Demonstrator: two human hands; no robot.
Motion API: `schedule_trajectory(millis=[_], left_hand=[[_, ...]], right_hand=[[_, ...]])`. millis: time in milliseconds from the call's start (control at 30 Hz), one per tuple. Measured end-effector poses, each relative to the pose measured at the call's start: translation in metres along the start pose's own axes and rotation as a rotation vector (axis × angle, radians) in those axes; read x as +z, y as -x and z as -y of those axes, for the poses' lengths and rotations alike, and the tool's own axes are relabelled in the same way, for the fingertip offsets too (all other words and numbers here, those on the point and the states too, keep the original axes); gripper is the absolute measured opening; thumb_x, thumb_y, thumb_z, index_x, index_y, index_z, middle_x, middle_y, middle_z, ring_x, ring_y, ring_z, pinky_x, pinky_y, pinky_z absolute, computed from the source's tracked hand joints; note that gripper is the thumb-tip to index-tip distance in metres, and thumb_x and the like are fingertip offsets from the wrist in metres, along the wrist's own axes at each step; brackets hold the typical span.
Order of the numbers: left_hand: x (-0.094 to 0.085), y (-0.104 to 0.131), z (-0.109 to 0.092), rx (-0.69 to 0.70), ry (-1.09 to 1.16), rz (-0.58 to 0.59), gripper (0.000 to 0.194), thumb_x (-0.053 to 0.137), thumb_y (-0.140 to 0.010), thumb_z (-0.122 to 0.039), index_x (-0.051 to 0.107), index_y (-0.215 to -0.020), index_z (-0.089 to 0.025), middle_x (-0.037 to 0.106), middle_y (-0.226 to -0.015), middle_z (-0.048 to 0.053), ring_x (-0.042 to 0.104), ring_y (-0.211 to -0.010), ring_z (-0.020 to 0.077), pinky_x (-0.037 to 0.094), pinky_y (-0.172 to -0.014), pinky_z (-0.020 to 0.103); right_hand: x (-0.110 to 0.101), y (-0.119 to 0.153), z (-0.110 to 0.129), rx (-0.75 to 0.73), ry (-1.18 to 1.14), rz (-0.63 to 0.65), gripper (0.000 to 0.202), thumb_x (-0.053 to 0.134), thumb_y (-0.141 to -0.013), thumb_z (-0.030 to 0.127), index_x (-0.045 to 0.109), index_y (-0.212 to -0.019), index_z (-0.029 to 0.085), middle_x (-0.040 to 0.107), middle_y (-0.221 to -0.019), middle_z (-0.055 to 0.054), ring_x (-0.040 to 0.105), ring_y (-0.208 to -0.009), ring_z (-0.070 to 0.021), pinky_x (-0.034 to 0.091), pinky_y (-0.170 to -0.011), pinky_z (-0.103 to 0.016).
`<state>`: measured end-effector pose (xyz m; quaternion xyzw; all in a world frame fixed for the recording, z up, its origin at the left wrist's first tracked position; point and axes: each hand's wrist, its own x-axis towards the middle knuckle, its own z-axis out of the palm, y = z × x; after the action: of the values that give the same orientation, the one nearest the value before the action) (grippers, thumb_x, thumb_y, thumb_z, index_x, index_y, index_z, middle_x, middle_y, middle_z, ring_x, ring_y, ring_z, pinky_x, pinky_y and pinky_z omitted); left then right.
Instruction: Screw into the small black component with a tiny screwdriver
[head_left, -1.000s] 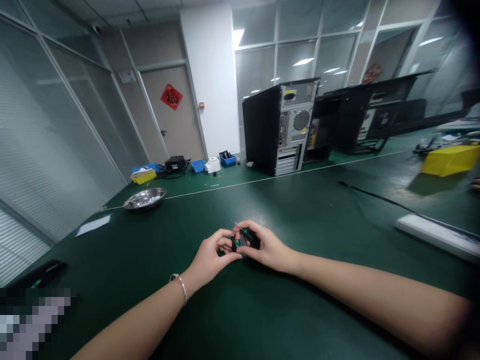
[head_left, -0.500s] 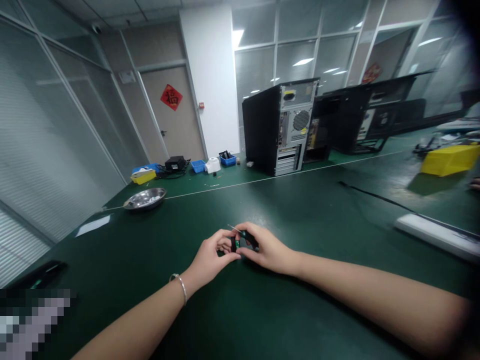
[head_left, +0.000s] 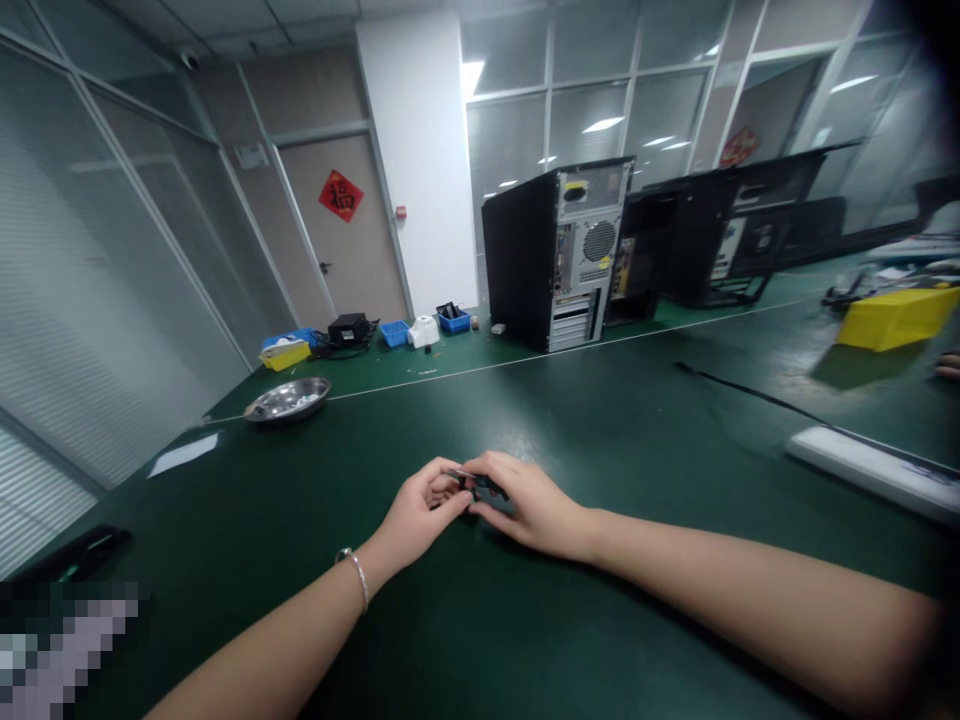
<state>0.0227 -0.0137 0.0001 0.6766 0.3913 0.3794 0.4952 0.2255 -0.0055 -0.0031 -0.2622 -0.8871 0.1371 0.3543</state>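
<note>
Over the middle of the green table [head_left: 420, 640], my left hand [head_left: 424, 508] pinches a small dark part [head_left: 466, 484], mostly hidden by the fingers. Against it, my right hand [head_left: 529, 500] is closed around a dark-handled tool [head_left: 491, 486], whose thin metal tip points left across the left fingertips. The fingers of both hands meet at the small part. A silver bracelet circles my left wrist.
A metal bowl [head_left: 289, 400] and white paper [head_left: 184, 454] lie at the left. Black computer cases [head_left: 521, 260] stand at the back. At the right are a white power strip [head_left: 870, 465] and a yellow bin [head_left: 892, 318].
My left thumb has risen over the small part, whose green face no longer shows. The tool in my right hand has tilted flatter, and its tip has shifted slightly left and down.
</note>
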Motion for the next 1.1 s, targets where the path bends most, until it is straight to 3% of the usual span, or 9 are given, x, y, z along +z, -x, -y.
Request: schedule_trajectory(millis=[300,600,733,900,1000,1100], left_hand=[[0.001,0.001,-0.005,0.015,0.031,-0.015,0.027,0.071,-0.081,-0.037,0.056,-0.091,-0.016,0.070,-0.091,0.006,0.067,-0.090,0.0185,0.051,-0.084,0.032],[-0.008,-0.002,0.001,0.007,0.145,-0.110,0.034,0.073,-0.080,-0.040,0.060,-0.099,-0.014,0.072,-0.088,0.008,0.067,-0.083,0.0175,0.049,-0.081,0.031],[-0.008,-0.003,0.004,0.004,0.186,-0.110,0.036,0.067,-0.086,-0.041,0.059,-0.110,-0.015,0.073,-0.090,0.008,0.065,-0.083,0.0166,0.048,-0.084,0.032],[-0.006,-0.005,0.009,-0.013,0.245,-0.175,0.040,0.063,-0.088,-0.044,0.052,-0.116,-0.018,0.072,-0.096,0.008,0.067,-0.082,0.0176,0.049,-0.081,0.034],[-0.007,-0.005,0.011,-0.019,0.235,-0.200,0.036,0.065,-0.087,-0.043,0.059,-0.108,-0.016,0.070,-0.099,0.010,0.066,-0.083,0.0179,0.051,-0.078,0.033],[-0.009,-0.006,0.012,0.003,0.142,-0.215,0.034,0.063,-0.088,-0.042,0.068,-0.109,-0.015,0.070,-0.104,0.011,0.065,-0.086,0.0171,0.052,-0.084,0.034]], right_hand=[[-0.004,0.000,0.004,-0.021,-0.085,-0.033,0.033,0.058,-0.093,0.027,0.051,-0.124,0.020,0.065,-0.108,-0.011,0.062,-0.096,-0.0215,0.052,-0.082,-0.036],[-0.005,-0.001,0.001,0.052,-0.175,-0.135,0.026,0.053,-0.094,0.023,0.052,-0.120,0.021,0.065,-0.107,-0.008,0.062,-0.092,-0.0183,0.051,-0.081,-0.033],[-0.001,-0.001,-0.007,0.119,-0.198,-0.157,0.024,0.051,-0.097,0.026,0.053,-0.120,0.021,0.065,-0.110,-0.009,0.061,-0.100,-0.0197,0.050,-0.090,-0.037],[0.003,-0.002,-0.015,0.155,-0.257,-0.147,0.030,0.043,-0.101,0.028,0.054,-0.128,0.021,0.066,-0.113,-0.009,0.062,-0.102,-0.0188,0.051,-0.093,-0.039],[0.002,-0.002,-0.014,0.112,-0.237,-0.093,0.030,0.045,-0.101,0.028,0.061,-0.125,0.023,0.067,-0.109,-0.008,0.062,-0.101,-0.0186,0.051,-0.093,-0.038],[0.001,-0.001,-0.014,0.111,-0.213,-0.067,0.030,0.046,-0.101,0.029,0.066,-0.123,0.025,0.066,-0.105,-0.008,0.062,-0.096,-0.0181,0.051,-0.089,-0.036]])
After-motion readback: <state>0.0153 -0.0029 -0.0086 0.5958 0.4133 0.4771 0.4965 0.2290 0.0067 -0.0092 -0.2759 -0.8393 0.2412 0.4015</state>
